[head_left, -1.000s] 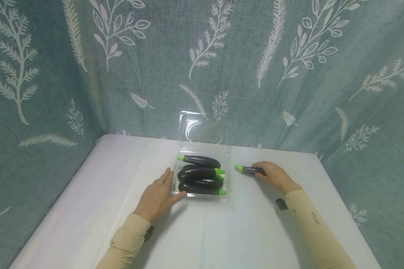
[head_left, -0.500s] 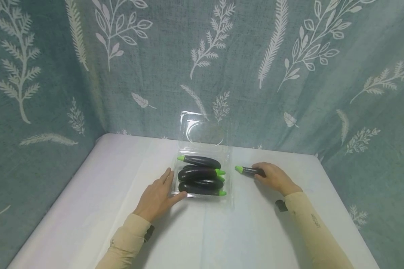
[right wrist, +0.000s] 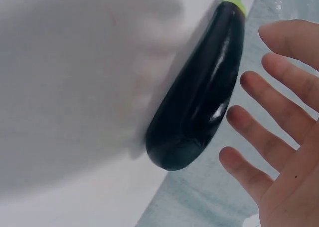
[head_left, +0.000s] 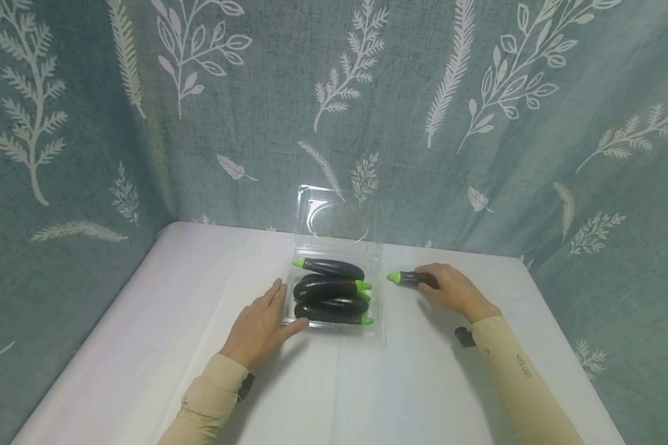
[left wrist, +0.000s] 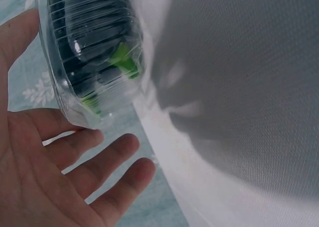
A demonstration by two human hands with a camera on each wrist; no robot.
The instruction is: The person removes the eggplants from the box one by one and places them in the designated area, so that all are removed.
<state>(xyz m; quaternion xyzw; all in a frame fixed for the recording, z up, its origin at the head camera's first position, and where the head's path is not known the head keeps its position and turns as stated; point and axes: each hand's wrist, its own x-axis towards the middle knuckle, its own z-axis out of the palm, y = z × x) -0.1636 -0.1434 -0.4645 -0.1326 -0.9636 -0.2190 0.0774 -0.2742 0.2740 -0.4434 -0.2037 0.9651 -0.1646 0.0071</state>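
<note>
A clear plastic clamshell container (head_left: 381, 296) stands on the table, its lid (head_left: 336, 216) raised at the back. Several dark eggplants (head_left: 325, 287) with green stems lie inside. At the container's left front corner is my left hand (head_left: 261, 324); in the left wrist view its thumb and index finger touch the plastic wall, fingers extended. To the right of the container, my right hand (head_left: 451, 293) is over a single eggplant (head_left: 409, 279), which lies on the table. In the right wrist view, spread, slightly bent fingers sit beside this eggplant (right wrist: 199, 97) without curling round it.
A white cloth covers the table (head_left: 334, 389). Green-blue curtains (head_left: 267, 123) with white leaf patterns close off the back and both sides. The raised lid stands near the back curtain.
The lone eggplant has turned very slightly, and my right fingers have shifted a little over it. My left hand and the container stay in place.
</note>
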